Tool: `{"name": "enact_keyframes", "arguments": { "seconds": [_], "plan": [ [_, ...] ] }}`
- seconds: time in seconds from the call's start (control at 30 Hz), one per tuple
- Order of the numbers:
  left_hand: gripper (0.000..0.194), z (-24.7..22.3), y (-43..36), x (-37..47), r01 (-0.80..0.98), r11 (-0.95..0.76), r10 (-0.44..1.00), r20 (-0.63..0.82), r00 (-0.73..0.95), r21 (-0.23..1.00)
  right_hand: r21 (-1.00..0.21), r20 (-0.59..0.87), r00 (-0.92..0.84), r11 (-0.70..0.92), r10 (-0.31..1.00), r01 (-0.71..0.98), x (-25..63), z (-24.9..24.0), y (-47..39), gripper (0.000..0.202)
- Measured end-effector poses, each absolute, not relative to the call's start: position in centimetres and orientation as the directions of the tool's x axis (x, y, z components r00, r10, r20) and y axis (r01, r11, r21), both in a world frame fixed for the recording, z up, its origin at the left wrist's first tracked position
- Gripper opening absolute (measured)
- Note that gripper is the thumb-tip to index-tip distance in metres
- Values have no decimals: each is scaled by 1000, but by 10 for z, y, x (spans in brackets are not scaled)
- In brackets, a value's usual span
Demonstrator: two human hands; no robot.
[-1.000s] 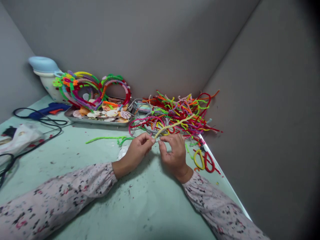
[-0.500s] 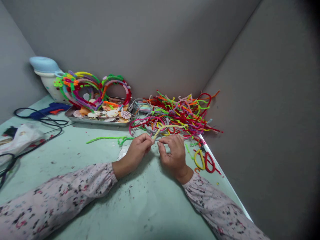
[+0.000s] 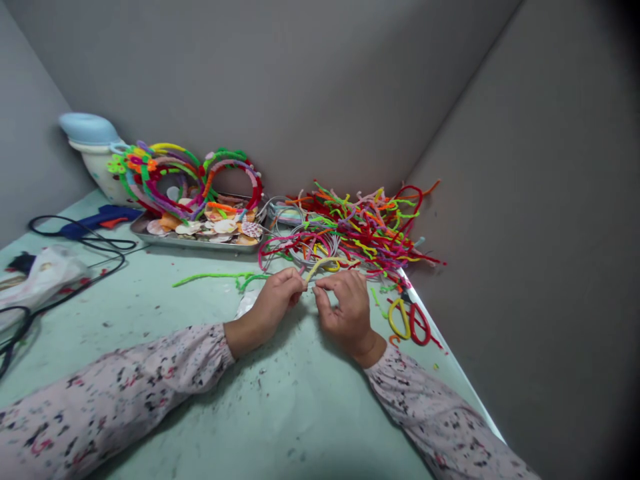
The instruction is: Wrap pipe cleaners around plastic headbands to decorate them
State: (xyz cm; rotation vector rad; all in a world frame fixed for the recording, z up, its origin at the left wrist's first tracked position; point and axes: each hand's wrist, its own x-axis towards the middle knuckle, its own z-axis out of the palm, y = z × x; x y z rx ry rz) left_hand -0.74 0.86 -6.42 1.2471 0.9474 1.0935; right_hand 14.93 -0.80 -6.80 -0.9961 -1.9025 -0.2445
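Centrally in the frame, the left hand [image 3: 274, 303] and right hand [image 3: 346, 308] meet fingertip to fingertip, both pinched on a yellow pipe cleaner [image 3: 323, 265] above the pale green table [image 3: 210, 347]. A second ago the stem ran long and nearly straight toward the upper right; now it curls into a short arch beside the fingers, suggesting it is being wound. Its long axis still rises up and right from the pinch, toward the tangled pile of pipe cleaners [image 3: 365, 227]. Finished hoops [image 3: 185, 177] crowd a metal tray [image 3: 145, 233] at upper left.
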Motion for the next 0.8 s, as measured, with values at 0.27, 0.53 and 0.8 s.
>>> {"name": "enact_keyframes", "arguments": {
  "seconds": [0.27,0.53,0.8],
  "plan": [
    [17,-62,6,-5,-139,17,974,15,225,990,-247,816,-196,635,544,732,150,-69,-5,4],
    [25,-61,6,-5,-89,2,977,17,211,996,-239,811,-211,638,546,732,151,-70,-5,5],
    [21,-64,8,-6,-85,15,977,4,212,996,-219,810,-233,646,538,731,151,-70,-5,3]
  ]
}}
